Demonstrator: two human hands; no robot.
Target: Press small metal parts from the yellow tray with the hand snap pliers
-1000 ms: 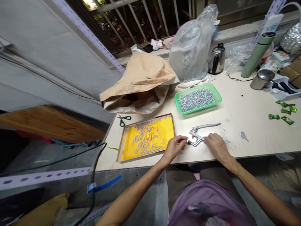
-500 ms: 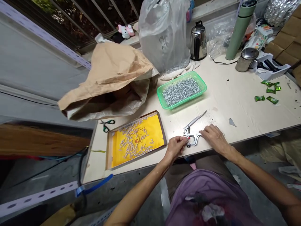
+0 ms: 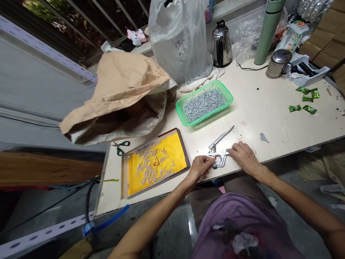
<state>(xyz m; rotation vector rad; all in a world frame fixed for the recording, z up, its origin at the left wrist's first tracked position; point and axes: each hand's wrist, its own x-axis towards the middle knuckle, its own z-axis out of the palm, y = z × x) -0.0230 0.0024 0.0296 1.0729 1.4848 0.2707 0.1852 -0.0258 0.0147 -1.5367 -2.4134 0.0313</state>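
Silver snap-fastener pliers [image 3: 222, 154] lie at the table's front edge, their long lever handle raised toward the back and a spring at the joint. My left hand [image 3: 201, 167] is closed in a pinch at the jaw end, beside a small red part; whatever the fingertips hold is hidden. With thumb and fingers, my right hand [image 3: 244, 155] grips the other end of the pliers. Left of them, a shallow tray [image 3: 185, 150] lined with yellow holds many thin metal pins. Behind stands a green plastic basket [image 3: 198, 121] filled with short silver metal pieces.
Green-handled scissors [image 3: 122, 147] lie by the tray's far left corner. A large brown paper bag [image 3: 129, 77] and a white plastic bag [image 3: 180, 43] stand behind. Farther right are a kettle [image 3: 221, 46], a green flask [image 3: 269, 32], a metal cup [image 3: 279, 63] and green-wrapped candies [image 3: 309, 109].
The view has shifted slightly, so the table's things appear a little farther left. Both hands stay at the pliers, with hardly any movement relative to them.
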